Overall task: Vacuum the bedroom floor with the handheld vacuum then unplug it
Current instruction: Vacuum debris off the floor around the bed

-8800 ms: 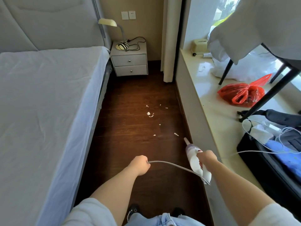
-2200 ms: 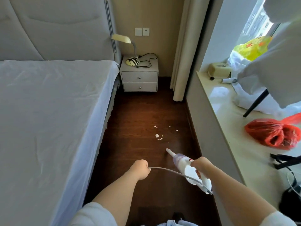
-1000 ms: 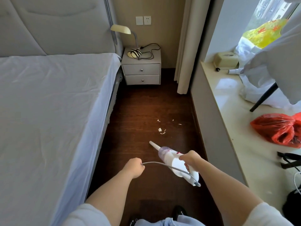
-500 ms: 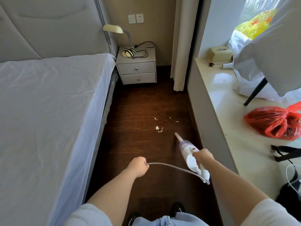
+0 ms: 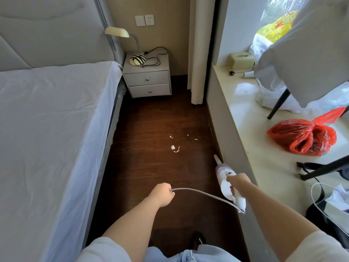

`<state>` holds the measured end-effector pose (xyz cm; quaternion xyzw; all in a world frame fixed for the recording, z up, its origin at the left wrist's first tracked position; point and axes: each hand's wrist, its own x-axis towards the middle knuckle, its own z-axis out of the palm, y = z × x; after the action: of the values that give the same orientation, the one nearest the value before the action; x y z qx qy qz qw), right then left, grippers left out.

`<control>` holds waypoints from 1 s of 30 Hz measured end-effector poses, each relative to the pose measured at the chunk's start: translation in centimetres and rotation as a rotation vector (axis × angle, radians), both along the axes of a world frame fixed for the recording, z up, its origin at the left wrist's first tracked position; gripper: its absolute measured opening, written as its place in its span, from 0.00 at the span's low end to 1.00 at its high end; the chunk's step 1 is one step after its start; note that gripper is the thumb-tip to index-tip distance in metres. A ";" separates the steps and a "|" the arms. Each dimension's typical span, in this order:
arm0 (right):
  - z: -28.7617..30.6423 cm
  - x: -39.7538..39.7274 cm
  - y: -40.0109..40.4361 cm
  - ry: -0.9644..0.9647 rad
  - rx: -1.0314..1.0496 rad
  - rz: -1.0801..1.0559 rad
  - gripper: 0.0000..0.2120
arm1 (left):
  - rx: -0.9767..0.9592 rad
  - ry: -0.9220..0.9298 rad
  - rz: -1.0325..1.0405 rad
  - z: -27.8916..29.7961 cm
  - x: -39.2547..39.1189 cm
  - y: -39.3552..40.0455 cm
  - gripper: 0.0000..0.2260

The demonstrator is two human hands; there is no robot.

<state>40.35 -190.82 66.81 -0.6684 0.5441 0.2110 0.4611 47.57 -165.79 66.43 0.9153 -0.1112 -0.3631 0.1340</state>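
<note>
Vacuum: white handheld vacuum (image 5: 225,181) in the right hand (image 5: 238,183), nozzle angled down toward the dark wood floor (image 5: 151,167) just beside the base of the window ledge (image 5: 245,129), short of the scraps.
Right hand: fingers curled round the handle, thumb side up near the red switch; this grip probably keeps the nozzle aimed low while the arm sweeps.
Left hand: left hand (image 5: 162,193) closed in a fist round the pale cord (image 5: 204,195), which runs in a shallow arc from the fist to the tail of the vacuum.
Reason for cord hold: likely to keep slack off the floor and out of the nozzle's path.
Scraps: small white scraps (image 5: 174,148) lie ahead in the middle of the aisle, about five bits, one larger clump and the rest specks; exact count hard to tell.
Aisle: narrow strip between bed (image 5: 52,129) and ledge, one nightstand (image 5: 148,80) at the far end with two drawers and one lamp (image 5: 118,33).
Ledge: one red bag (image 5: 302,137), one tissue box (image 5: 240,61).
Progress: scraps not yet picked up; unplugging comes later, and the plug's socket is not in view.
</note>
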 end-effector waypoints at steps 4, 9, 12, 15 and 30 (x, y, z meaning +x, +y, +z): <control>1.7 0.6 0.7 0.011 0.053 -0.017 0.17 | 0.004 -0.004 -0.021 -0.2 0.6 0.5 0.10; 2.8 1.8 3.1 0.018 0.075 0.028 0.20 | -0.012 -0.020 -0.035 -0.1 1.4 2.0 0.10; 2.8 2.6 5.9 0.003 0.067 0.116 0.19 | -0.028 -0.033 -0.027 0.1 1.9 3.4 0.10; 2.5 3.6 9.0 0.010 0.059 0.211 0.19 | -0.021 -0.050 0.009 0.4 2.5 5.6 0.11; 1.9 13.3 25.0 0.072 0.023 0.587 0.18 | 0.033 0.022 0.289 0.7 4.2 23.3 0.12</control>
<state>53.65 -165.79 68.74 -0.7839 0.3413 0.3650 0.3684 51.81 -142.54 67.11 0.9199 0.0293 -0.3516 0.1712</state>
